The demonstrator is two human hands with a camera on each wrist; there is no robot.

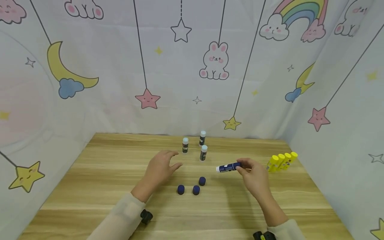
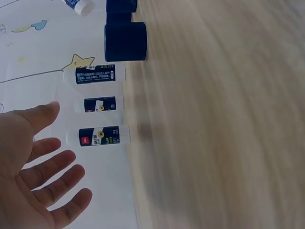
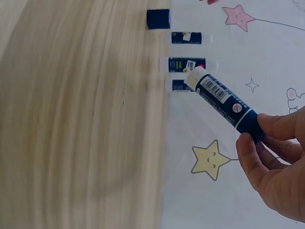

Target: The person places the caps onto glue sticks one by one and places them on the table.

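Observation:
In the head view, my right hand [image 1: 255, 178] pinches a navy glue stick [image 1: 226, 167] by its blue-capped end, tilted above the table with its white end pointing left. My left hand [image 1: 160, 168] hovers at centre left, fingers apart and holding nothing. Beyond it, three glue sticks with pale tops stand upright: one at left [image 1: 185, 146], one at the back [image 1: 202, 138] and one nearer [image 1: 203, 153]. Closer to me lie three loose dark blue caps, at left [image 1: 181, 189], middle [image 1: 196, 190] and back right [image 1: 202, 181].
Several yellow tubes [image 1: 272, 163] stand in a row at the right side of the wooden table [image 1: 120, 150]. A printed white curtain [image 1: 114, 116] encloses the back and sides. Black wrist cameras [image 1: 146, 216] show on both forearms.

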